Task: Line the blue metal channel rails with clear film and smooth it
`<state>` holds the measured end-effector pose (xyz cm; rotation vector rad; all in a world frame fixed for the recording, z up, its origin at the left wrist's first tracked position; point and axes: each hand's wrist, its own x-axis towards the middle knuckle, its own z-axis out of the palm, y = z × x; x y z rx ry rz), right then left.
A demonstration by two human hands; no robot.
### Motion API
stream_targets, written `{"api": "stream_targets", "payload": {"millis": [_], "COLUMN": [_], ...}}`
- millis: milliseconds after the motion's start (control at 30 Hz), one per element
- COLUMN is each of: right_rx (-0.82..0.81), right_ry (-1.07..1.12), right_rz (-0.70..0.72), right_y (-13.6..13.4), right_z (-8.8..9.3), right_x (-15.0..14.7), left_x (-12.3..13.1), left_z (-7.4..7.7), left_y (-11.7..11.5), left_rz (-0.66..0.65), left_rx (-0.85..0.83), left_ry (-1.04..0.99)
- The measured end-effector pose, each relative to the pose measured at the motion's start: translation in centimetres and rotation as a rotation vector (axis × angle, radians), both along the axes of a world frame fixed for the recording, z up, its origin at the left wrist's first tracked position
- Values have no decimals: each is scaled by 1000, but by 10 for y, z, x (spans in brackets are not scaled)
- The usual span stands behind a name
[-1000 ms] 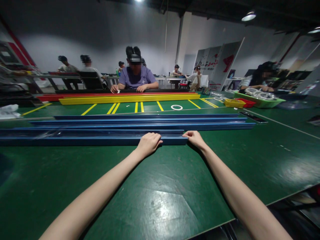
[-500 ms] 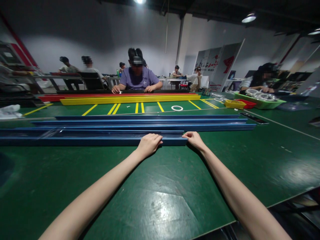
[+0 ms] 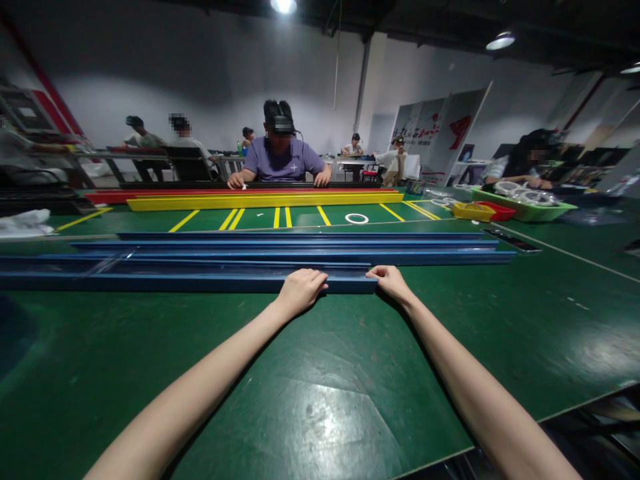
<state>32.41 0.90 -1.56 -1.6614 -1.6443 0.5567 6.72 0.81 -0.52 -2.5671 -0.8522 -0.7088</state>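
A long blue channel rail (image 3: 175,277) lies across the green table (image 3: 310,387) in front of me. My left hand (image 3: 300,290) is curled over the rail's near edge, a little short of its right end. My right hand (image 3: 391,281) is closed around that right end. Behind this rail lie several longer blue rails (image 3: 310,250), stacked side by side and reaching further right.
Yellow and red rails (image 3: 265,199) lie at the table's far side, where a person in a purple shirt (image 3: 283,160) works. A white ring (image 3: 356,218) sits on the yellow-lined mat. Yellow, red and green trays (image 3: 500,208) stand far right. Other people sit behind.
My hands and the blue rail stay as they were. Only the camera view tilts slightly, and the person opposite shifts a hand to the right.
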Motion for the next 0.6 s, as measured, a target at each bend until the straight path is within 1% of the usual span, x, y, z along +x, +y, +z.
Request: {"api": "stream_targets", "payload": {"millis": [333, 533, 600], "right_rx": [-33, -33, -38], "right_ry": [63, 65, 76], "right_rz": [66, 77, 57], "right_y": [2, -3, -4], "right_z": [0, 5, 6], "right_x": [6, 6, 7], "left_x": [-1, -1, -1], "left_z": [4, 2, 1], "left_y": [-3, -3, -3], "left_rz": [51, 99, 109], "left_rx": [41, 57, 51], "left_ry": [41, 29, 28]}}
